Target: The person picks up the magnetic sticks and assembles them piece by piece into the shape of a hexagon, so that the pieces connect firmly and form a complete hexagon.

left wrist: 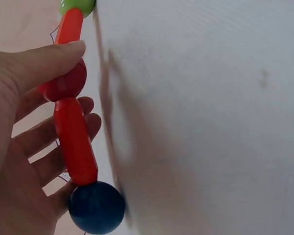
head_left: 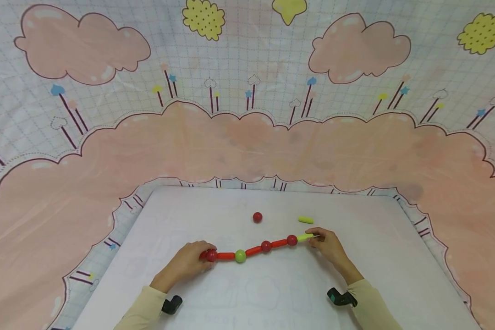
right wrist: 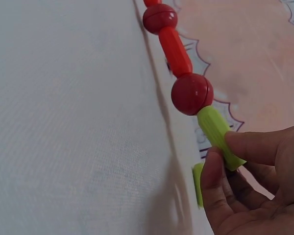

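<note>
A chain of plastic balls and rods [head_left: 253, 250] stretches between the two hands. My left hand [head_left: 191, 260] grips its left part, thumb and fingers about a red ball [left wrist: 71, 83]. Below that ball, in the left wrist view, come a red rod [left wrist: 76, 142] and a dark blue ball [left wrist: 96, 208], which the hand hides in the head view. Toward the right follow red rods, a green ball [head_left: 240, 256] and two more red balls. At the right end, my right hand [head_left: 329, 247] pinches a yellow-green rod [right wrist: 219, 134] joined to the last red ball [right wrist: 191, 94].
A loose red ball [head_left: 257, 217] lies on the white table [head_left: 255, 298] beyond the chain. Right of it is a loose yellow-green rod [head_left: 305, 220], just past the right hand. A patterned cloth [head_left: 247, 146] with clouds hangs behind the table.
</note>
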Demonstrator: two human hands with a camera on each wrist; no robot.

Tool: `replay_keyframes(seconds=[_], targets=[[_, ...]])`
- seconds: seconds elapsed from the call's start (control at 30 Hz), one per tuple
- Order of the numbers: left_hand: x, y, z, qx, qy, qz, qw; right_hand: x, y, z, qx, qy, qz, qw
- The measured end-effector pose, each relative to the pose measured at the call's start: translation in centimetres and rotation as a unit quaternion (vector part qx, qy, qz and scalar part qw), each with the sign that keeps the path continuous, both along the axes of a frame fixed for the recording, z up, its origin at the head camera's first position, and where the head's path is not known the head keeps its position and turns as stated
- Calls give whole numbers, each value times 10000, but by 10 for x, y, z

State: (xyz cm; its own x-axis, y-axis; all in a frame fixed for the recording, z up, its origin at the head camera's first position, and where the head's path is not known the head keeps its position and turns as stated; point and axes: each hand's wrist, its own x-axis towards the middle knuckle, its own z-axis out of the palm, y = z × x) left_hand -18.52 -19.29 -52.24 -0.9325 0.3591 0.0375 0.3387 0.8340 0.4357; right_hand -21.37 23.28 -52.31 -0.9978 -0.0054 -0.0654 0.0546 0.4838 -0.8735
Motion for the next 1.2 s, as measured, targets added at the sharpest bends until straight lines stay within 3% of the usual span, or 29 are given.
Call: replay_keyframes(seconds=[0.2, 0.33, 0.5, 0.87, 1.2], targets=[[-2, 4, -3, 12, 45, 498, 9987, 0, 2, -6, 110, -51, -64, 9999], [-4, 6, -5, 56, 103, 710, 9974, 0, 4, -12, 456, -16, -55, 9989], [-4, 3, -5, 24, 89, 678, 9977, 1, 4, -13, 703, 2, -42, 9975], [-2, -21, 0, -195, 214, 682, 9972, 3, 4, -8, 779, -2, -65, 9969], [1, -20, -2, -60, -306, 876, 9957, 4, 2, -12, 781, 43, -79, 9969]])
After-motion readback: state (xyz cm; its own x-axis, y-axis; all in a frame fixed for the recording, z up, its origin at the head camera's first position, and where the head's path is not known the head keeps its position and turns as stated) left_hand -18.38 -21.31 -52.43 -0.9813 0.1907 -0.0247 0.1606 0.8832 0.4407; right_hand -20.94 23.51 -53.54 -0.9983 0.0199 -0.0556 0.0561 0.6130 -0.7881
